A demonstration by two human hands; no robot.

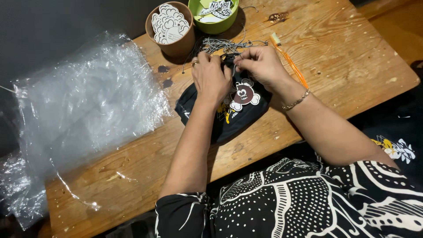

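Both of your hands meet at the far edge of the folded black garment [229, 115], which lies near the middle of the wooden table [343, 66], just this side of the tangle of ball chains [222, 45]. Your left hand [210, 78] rests on top of the cloth with its fingers curled down and gripping the far fold; your right hand [261, 65] is pinched narrow at that same fold, fingertips closed on something small, though whether that is a chain end or only fabric cannot be told. A cartoon-shaped tag [245, 95] sits on the cloth between your wrists. The garment looks soft, light and limp, so it will likely sag and unfold if lifted by one corner; holding it across the folded edge or flat from beneath should keep it together. The chains appear thin and slippery and may snag on each other. Just beyond them stand a brown paper cup [172, 39] full of white cut-out tags and a green bowl [214, 21], both light enough to tip, I judge. An orange tool [291, 66] lies right beside your right hand. To the left, crinkled clear plastic bags [88, 105] spread over the table and past its left edge. The near edge is close to your body; the barest wood is on the right.
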